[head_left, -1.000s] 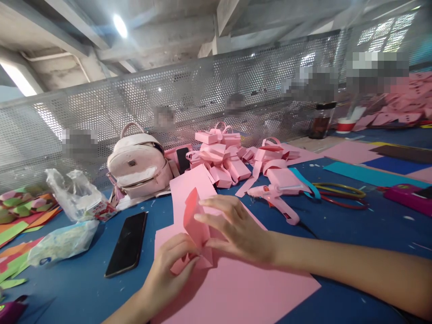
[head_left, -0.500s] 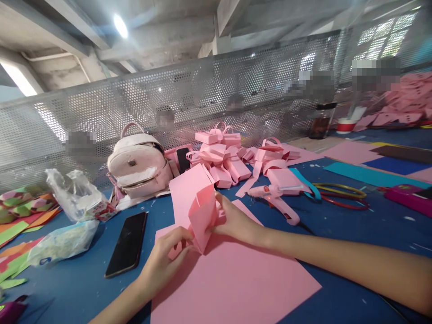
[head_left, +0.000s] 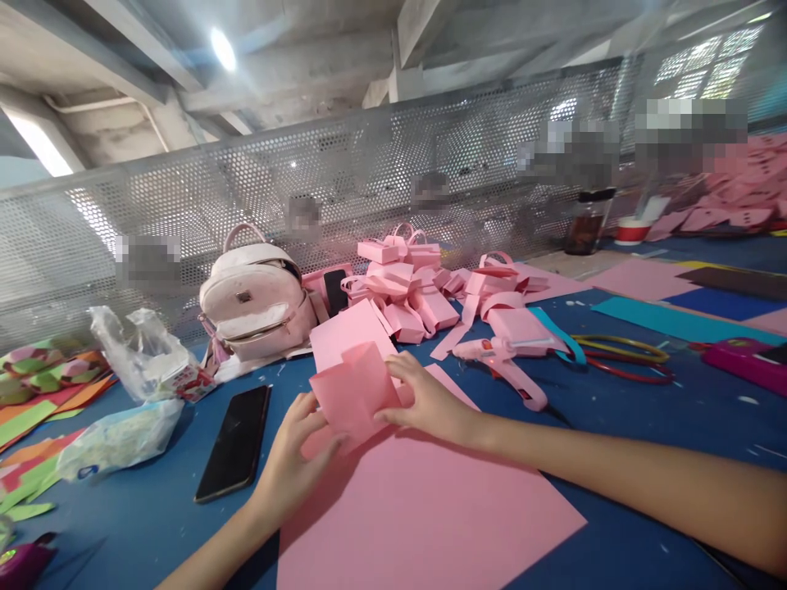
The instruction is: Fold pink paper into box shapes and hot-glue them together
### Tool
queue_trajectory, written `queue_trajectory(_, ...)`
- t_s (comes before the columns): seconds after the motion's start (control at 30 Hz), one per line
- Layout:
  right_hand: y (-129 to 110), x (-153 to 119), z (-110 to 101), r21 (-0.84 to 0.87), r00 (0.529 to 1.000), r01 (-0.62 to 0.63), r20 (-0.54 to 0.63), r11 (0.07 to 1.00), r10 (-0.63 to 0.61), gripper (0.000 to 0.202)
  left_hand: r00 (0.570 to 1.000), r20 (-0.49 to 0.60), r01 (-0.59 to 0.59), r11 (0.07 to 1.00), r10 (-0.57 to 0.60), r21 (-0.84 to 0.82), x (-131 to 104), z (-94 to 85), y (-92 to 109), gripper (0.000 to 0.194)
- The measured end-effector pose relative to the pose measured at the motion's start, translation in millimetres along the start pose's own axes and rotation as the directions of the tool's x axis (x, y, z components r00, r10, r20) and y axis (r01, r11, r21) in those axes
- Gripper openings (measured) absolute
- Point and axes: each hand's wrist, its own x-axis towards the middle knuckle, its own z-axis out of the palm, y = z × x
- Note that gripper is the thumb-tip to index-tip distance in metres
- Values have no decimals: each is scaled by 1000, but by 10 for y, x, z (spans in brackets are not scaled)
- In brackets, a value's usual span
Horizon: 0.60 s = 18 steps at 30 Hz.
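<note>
A folded piece of pink paper (head_left: 357, 392) stands tilted between my two hands, its broad face toward me. My left hand (head_left: 292, 459) is curved round its lower left edge, thumb in front and fingers partly behind. At the right edge, my right hand (head_left: 429, 403) pinches the paper between thumb and fingers. Beneath both hands lies a large flat pink sheet (head_left: 424, 516). Another pink sheet (head_left: 344, 334) shows just behind the folded piece. To the right of my right hand rests a pink hot glue gun (head_left: 504, 365).
Small pink paper bags (head_left: 399, 279) are heaped at the back, beside a pale pink backpack (head_left: 255, 303). On the left lie a black phone (head_left: 234, 442) and a plastic bag (head_left: 120, 438). Rolls of yellow and red tubing (head_left: 627, 360) and a magenta case (head_left: 743, 365) sit right.
The folded paper has turned and opened out, from a narrow edge-on shape to a broad face tipped left. My left hand has risen slightly and spread along its edge; my right hand keeps its grip.
</note>
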Motion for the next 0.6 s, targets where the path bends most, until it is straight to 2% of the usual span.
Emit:
queue_trajectory(0.1, 68, 71, -83, -31, 997, 72, 44, 997, -70, 44, 1000, 22, 19, 997, -18, -79, 32, -56, -155, 23)
queue_trajectory(0.2, 95, 94, -119, -81, 990, 103, 103, 991, -94, 37, 998, 54, 34, 991, -27, -129, 67, -88, -229, 22)
queue_trajectory(0.4, 65, 80, -138, -176, 979, 128, 178, 976, -97, 22, 995, 86, 64, 986, -51, -152, 94, -100, -228, 22)
queue_trajectory(0.6, 23, 63, -118, -152, 971, 138, 215, 979, -103, 16, 993, 87, 91, 982, -78, -165, 93, -79, -185, 25)
